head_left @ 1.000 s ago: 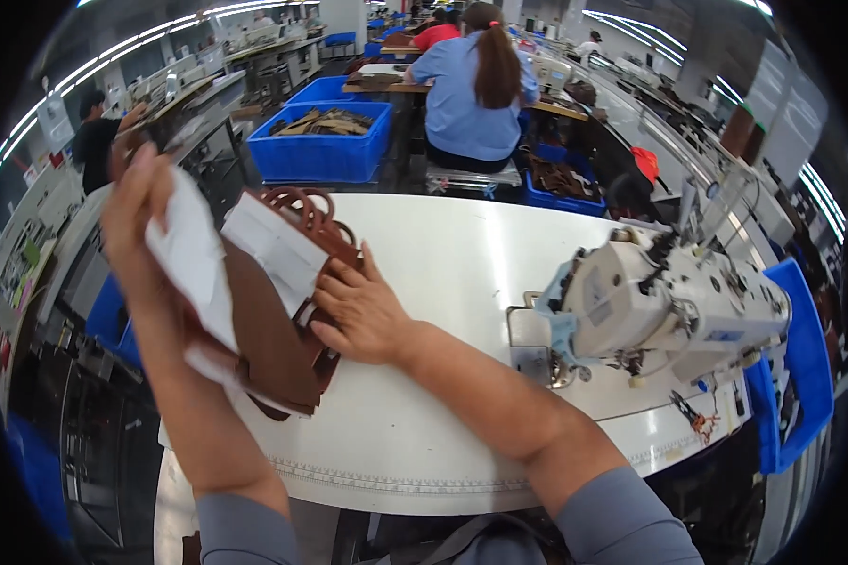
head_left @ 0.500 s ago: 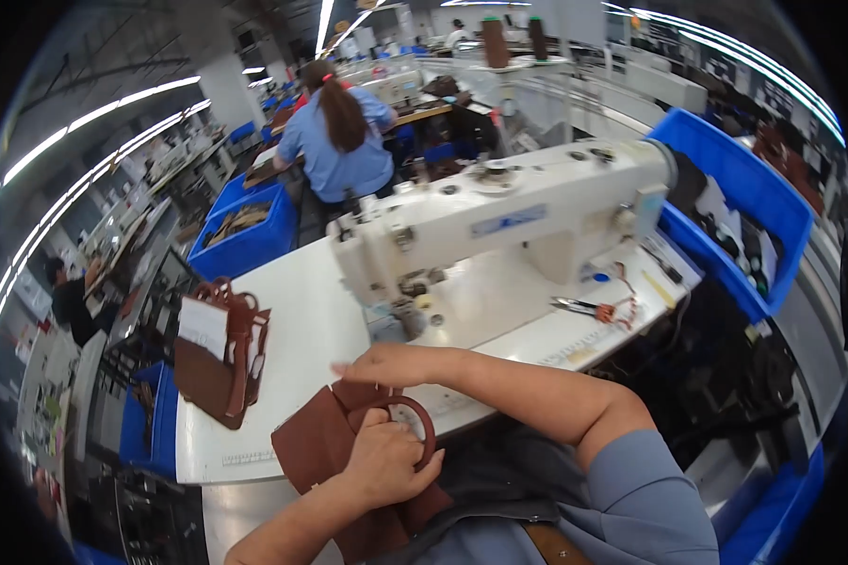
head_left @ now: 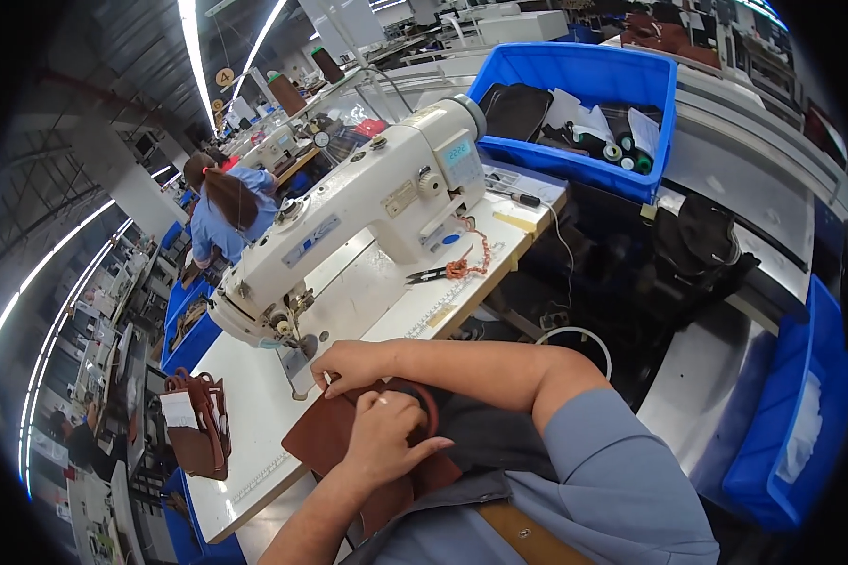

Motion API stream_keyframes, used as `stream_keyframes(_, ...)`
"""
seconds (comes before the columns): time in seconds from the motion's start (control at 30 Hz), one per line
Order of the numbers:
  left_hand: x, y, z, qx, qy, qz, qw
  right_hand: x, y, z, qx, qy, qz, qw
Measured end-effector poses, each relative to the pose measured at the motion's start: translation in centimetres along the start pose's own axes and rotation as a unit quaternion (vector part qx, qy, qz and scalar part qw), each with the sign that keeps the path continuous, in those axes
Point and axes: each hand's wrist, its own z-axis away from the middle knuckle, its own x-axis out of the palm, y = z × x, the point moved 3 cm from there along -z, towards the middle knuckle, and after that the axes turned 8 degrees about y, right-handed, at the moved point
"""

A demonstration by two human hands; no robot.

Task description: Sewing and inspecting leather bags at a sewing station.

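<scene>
My left hand (head_left: pixel 386 431) grips a reddish-brown leather bag piece (head_left: pixel 313 441) over my lap, fingers curled near its looped handle (head_left: pixel 424 403) and thumb stretched out. My right hand (head_left: pixel 347 365) pinches the upper edge of that piece, close to the sewing machine's needle area (head_left: pixel 297 344); whatever small part lies between those fingertips is unclear. A stack of brown bag pieces (head_left: pixel 194 443) with white paper rests at the table's left. The white sewing machine (head_left: pixel 349 198) stands beyond my hands, with black snips and orange cord (head_left: pixel 457 268) beside its base.
A blue bin (head_left: pixel 660 127) holding dark pieces and spools sits at upper right, another (head_left: pixel 754 443) at lower right. The white table's front edge (head_left: pixel 254 494) runs diagonally below the machine. A co-worker in blue (head_left: pixel 236 217) sits ahead, near further blue bins (head_left: pixel 188 334).
The view has swung rightward. The stack that both hands held a second ago lies on the table's left; my hands have moved to another leather piece at my lap, near the machine.
</scene>
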Motion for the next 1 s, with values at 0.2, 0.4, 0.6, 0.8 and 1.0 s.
stream_keyframes(0.2, -5.1, -8.6, 5.4, -0.205, 0.252, 0.035, 0.945, 1.4, 0.2, -1.2, -0.026, 0.038, 0.032, 0.998)
stream_keyframes(0.4, -3.3, -16.4, 10.9, -0.384, 0.127, 0.142, 0.903, 1.6, 0.5, -3.3, -0.092, 0.054, -0.019, 0.994)
stream_keyframes(0.6, -4.9, -17.6, 8.9, -0.392, 0.055, 0.033, 0.918, 0.9, 4.6, -3.8, -0.022, 0.010, -0.045, 0.999)
stream_keyframes(0.8, -3.5, -19.0, 10.0, -0.386, -0.019, 0.450, 0.805, 0.4, 3.4, -6.7, 0.027, -0.074, -0.062, 0.995)
stream_keyframes(1.0, -4.1, -25.0, 9.4, -0.289, 0.117, 0.358, 0.880, 0.1, 3.6, -7.1, 0.037, -0.064, -0.100, 0.992)
